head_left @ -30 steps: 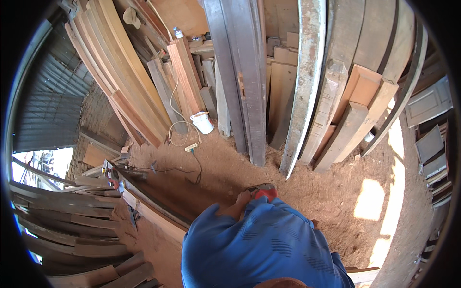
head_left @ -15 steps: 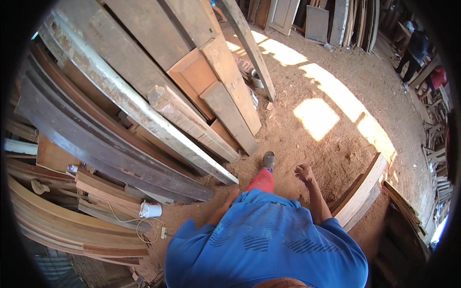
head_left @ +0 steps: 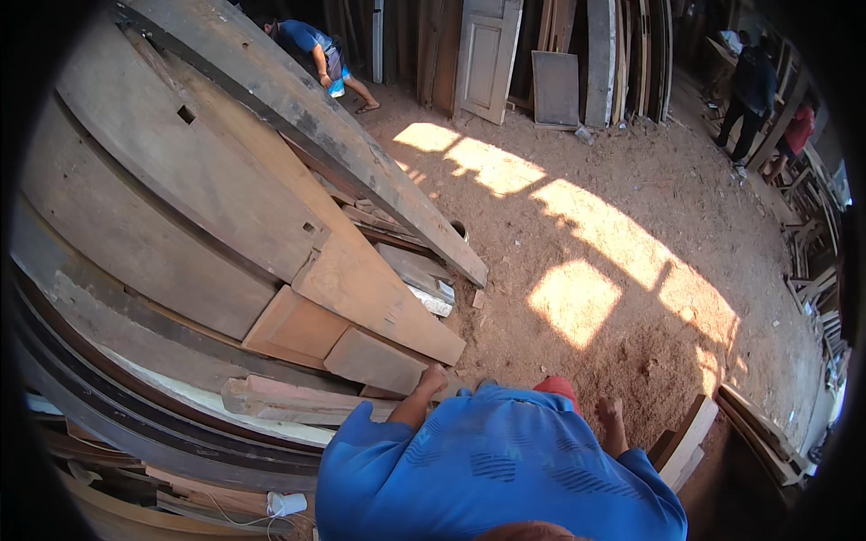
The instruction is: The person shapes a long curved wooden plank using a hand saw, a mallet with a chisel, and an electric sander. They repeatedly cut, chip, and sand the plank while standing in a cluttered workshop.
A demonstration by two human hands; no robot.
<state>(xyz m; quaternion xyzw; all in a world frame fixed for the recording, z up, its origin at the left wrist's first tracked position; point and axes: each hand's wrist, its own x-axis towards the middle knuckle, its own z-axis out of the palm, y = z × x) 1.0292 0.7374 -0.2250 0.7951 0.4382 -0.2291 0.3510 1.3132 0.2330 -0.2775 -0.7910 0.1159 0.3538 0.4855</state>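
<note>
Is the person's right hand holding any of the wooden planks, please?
No, the right hand hangs bare and open over the sawdust-covered dirt floor, apart from the stacked reddish-brown wooden planks.

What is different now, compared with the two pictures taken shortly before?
The view has swung away from the leaning boards toward the sunlit dirt floor. The left hand now rests at the foot of the plank stack; the right hand has dropped lower, empty. The stack itself has not shifted.

a reddish-brown plank point(head_left: 374, 361) is seen lying flat at the foot of a leaning stack of boards, its near end touched by the left hand point(head_left: 433, 376); a pale board point(head_left: 687, 439) is stood just beside the right hand point(head_left: 611, 413).
</note>
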